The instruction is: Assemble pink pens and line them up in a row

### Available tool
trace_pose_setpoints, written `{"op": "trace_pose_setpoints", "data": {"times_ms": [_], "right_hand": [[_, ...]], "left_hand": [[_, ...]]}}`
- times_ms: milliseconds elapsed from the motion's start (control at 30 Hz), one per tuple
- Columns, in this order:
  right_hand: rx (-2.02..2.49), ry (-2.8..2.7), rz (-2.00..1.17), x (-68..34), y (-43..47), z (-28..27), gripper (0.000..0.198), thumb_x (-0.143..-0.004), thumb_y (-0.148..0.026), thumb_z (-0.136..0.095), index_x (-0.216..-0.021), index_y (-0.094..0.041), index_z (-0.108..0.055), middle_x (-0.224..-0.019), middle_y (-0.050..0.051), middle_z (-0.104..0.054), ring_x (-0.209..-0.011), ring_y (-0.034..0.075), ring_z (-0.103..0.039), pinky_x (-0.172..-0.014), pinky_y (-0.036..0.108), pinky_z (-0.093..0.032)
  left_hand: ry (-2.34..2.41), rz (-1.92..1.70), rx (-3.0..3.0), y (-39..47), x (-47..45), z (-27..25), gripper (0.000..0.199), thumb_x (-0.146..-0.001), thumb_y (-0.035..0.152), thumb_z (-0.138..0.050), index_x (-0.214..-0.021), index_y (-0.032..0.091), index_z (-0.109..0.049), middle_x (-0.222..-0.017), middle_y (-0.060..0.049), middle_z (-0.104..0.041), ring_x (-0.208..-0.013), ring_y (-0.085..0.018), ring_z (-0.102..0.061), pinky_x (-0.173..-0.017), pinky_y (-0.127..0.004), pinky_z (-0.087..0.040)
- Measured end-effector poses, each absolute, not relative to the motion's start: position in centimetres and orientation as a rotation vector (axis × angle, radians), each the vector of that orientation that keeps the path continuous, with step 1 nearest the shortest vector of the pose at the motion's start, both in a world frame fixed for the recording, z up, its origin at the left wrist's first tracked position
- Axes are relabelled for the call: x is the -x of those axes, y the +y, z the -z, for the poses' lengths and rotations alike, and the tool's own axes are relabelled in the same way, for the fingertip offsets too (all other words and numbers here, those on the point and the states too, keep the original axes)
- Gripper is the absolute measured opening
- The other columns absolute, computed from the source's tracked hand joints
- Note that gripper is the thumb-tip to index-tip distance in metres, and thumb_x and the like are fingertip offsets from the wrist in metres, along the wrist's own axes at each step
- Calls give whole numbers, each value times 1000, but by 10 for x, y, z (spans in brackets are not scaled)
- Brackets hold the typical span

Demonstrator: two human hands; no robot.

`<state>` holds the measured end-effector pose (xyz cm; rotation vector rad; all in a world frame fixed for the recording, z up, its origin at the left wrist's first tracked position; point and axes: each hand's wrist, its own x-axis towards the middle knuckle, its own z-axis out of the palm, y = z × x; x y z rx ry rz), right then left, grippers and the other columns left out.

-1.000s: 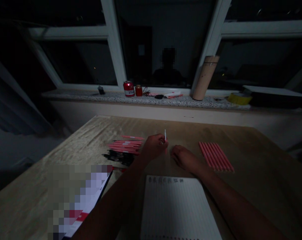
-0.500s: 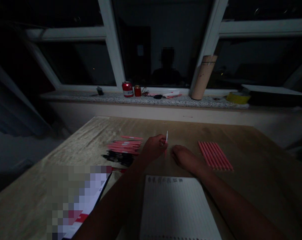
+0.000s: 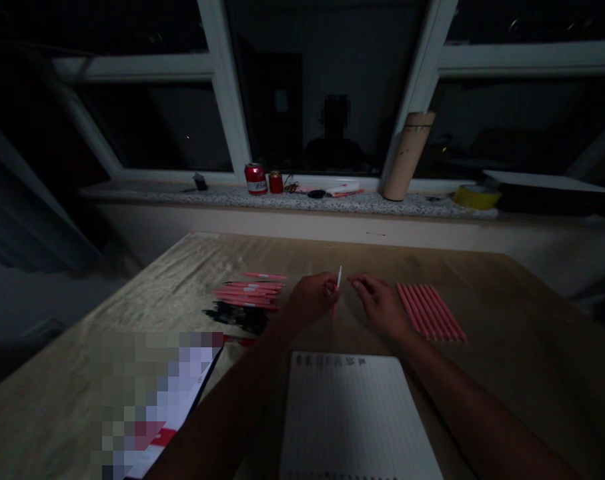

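My left hand (image 3: pixel 316 295) is closed around a slim pen (image 3: pixel 339 275), held upright above the table. The pen's white end points up past my fingers, and its pink part shows below them. Just to the right, my right hand (image 3: pixel 377 300) has its fingers stretched toward the pen without touching it. Its thumb and forefinger look slightly apart; nothing visible lies between them, though the dim light blurs the tips. Left of my left hand lies a loose pile of pink pens (image 3: pixel 249 291), and a neat row of pink pens (image 3: pixel 431 312) lies to the right.
Dark pens (image 3: pixel 237 316) lie below the pink pile. A lined notebook (image 3: pixel 355 413) is in front of me, with a partly blurred tablet-like screen (image 3: pixel 182 393) at left. The windowsill holds a red can (image 3: pixel 256 179), a small red jar (image 3: pixel 275 182), a tall cylinder (image 3: pixel 409 157) and yellow tape (image 3: pixel 477 196).
My right hand has uncurled from a loose fist, its fingers now reaching up and toward the pen. My left hand, with the pen, has shifted slightly right.
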<state>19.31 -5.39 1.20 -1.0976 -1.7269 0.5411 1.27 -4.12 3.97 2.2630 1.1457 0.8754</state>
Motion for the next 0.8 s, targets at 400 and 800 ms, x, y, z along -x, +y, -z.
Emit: {"op": "trace_pose_setpoints", "data": {"times_ms": [400, 800], "right_hand": [[933, -1195, -929, -192, -60, -46, 25, -70, -36, -67, -84, -16, -64, -71, 2, -62, -59, 11, -53, -58, 26, -43], [977, -1246, -885, -192, -61, -45, 25, -70, -36, -67, -84, -16, -65, -72, 2, -63, -60, 11, -53, -59, 26, -43]], "left_hand": [[1047, -767, -2336, -60, -27, -53, 17, -77, 23, -49, -85, 16, -62, -64, 2, -62, -57, -10, -56, -56, -19, -38], [1039, -732, -2293, -63, -28, -55, 20, -78, 25, -46, -87, 16, -62, -61, 3, -63, -57, -10, -57, -58, -19, -39]]}}
